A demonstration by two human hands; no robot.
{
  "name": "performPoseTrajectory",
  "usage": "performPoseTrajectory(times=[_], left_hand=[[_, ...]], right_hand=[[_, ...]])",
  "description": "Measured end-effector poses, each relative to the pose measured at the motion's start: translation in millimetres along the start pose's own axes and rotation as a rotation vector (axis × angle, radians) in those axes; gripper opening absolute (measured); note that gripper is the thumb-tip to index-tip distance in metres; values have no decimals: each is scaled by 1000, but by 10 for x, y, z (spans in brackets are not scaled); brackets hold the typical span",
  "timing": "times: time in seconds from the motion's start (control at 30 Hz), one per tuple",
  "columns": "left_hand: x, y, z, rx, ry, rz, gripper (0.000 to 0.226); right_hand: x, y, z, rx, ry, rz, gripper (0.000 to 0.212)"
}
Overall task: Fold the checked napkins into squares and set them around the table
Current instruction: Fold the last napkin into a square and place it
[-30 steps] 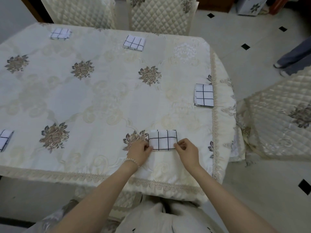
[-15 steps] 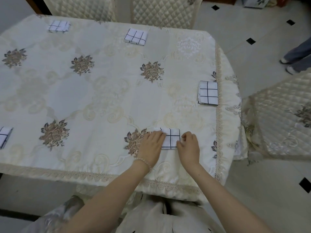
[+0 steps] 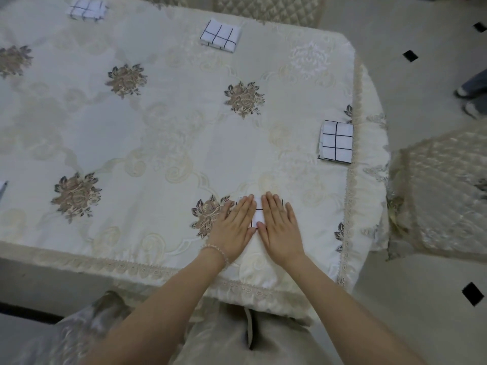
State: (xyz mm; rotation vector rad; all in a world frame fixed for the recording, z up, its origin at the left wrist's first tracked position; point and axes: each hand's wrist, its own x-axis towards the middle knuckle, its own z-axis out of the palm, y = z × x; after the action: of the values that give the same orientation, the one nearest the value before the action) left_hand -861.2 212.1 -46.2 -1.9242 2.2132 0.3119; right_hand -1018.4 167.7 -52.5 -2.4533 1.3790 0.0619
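Both hands' fingers [image 3: 243, 209] atop napkin [image 3: 258, 214]

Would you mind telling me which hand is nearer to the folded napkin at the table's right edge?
Right. The right hand lies below-left of that napkin; the left hand is further left.

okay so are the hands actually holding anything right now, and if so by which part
Nothing is gripped. The left hand and right hand lie flat, fingers straight, pressing down on the folded checked napkin from above, covering most of it.
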Motion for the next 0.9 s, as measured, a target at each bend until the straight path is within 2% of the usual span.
performPoseTrajectory(times=[0.13,0.23,0.33,0.4,0.5,0.77,0.9], left_hand=[[1,5,-101,-31,-30,-26,60],[-3,-39,-196,-22,-58,40,58],[-48,-90,-254,1,-88,3,59],[-116,-147,-254,-8,-105,-41,59],[-256,-250,-224,-42,-100,-88,58],[-921,-846,-7,-65,-108,-300,64],[-1258,-1243,65,-101,-121,-378,61]], right_hand=[[24,58,-171,58,22,45,54],[104,114,-370,105,18,73,41],[184,107,-555,263,-132,117,37],[225,71,-619,370,-231,173,27],[239,-51,-579,370,-278,157,19],[367,-1030,-335,392,-294,34,17],[456,-1565,-211,395,-288,-34,15]])
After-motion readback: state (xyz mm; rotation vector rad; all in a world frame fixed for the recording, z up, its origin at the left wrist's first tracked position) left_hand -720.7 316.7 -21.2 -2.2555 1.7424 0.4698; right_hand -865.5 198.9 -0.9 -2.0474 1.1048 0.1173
